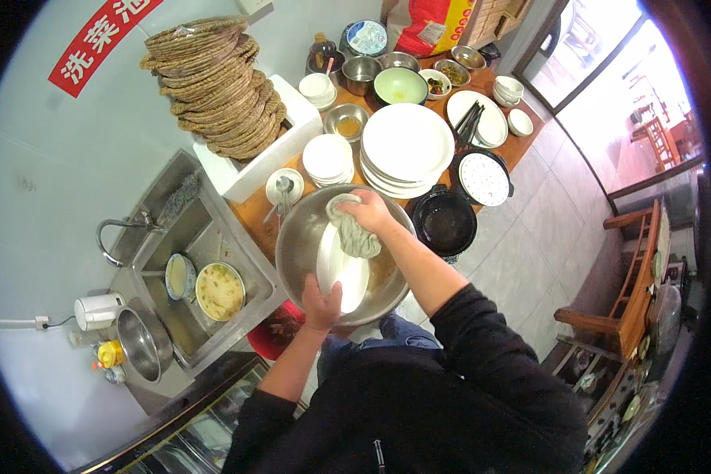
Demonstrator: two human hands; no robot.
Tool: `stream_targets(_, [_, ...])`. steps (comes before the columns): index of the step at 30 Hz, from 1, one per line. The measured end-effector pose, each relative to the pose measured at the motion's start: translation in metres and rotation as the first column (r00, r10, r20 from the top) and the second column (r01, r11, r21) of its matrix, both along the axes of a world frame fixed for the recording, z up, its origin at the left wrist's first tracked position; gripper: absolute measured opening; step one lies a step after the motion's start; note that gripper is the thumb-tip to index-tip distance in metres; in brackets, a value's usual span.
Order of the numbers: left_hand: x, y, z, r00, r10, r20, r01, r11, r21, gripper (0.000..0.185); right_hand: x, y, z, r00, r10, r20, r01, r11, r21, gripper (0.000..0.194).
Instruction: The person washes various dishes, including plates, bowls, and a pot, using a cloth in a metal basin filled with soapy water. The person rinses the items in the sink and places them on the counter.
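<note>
My left hand [322, 302] grips the near-left edge of a white oval plate [330, 260], which is tilted over a large stainless steel basin [293, 237]. A greenish-grey cloth [354, 232] is bunched in my right hand [368, 211] and lies against the upper part of the plate. Just beyond the basin stand a stack of large white plates [407, 142] and a stack of smaller white plates [327, 157]. Left of the basin, spoons [284, 185] rest in a small white dish. To the right is a black pot [444, 222].
A steel sink [260, 287] at the left holds a bowl [179, 276] and a plate with food remains [220, 291]. Woven mats [213, 89] are piled in a white foam box [272, 160]. Behind are bowls and an oval plate with chopsticks [469, 121]. A wooden chair [634, 296] stands right.
</note>
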State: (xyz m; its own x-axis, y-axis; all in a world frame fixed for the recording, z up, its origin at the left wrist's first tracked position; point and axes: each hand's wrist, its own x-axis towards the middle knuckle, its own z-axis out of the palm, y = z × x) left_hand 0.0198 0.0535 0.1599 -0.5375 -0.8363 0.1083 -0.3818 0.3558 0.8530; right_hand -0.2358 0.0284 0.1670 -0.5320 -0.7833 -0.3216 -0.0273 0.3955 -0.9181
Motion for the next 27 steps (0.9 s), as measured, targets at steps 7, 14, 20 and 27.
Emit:
stream_targets(7, [0.004, -0.012, -0.006, 0.958, 0.248, -0.145, -0.245, 0.969, 0.032, 0.029, 0.007, 0.048, -0.075, 0.94, 0.039, -0.34, 0.019, 0.986, 0.166, 0.053])
stream_targets(14, [-0.011, -0.038, 0.004, 0.949, 0.282, -0.14, -0.226, 0.92, 0.32, 0.038, 0.071, 0.084, -0.086, 0.587, 0.572, -0.573, -0.195, 0.786, 0.586, 0.071])
stream_targets(20, [-0.025, -0.054, 0.025, 0.909, 0.277, -0.311, 0.089, 0.601, 0.794, 0.047, 0.039, 0.069, -0.047, 1.0, -0.015, -0.007, 0.016, 0.977, 0.212, 0.059])
stream_targets(27, [-0.043, -0.049, 0.025, 0.862, 0.375, -0.34, 0.25, 0.269, 0.93, 0.04, 0.076, 0.056, 0.065, 0.971, -0.21, 0.115, 0.229, 0.956, -0.185, 0.068])
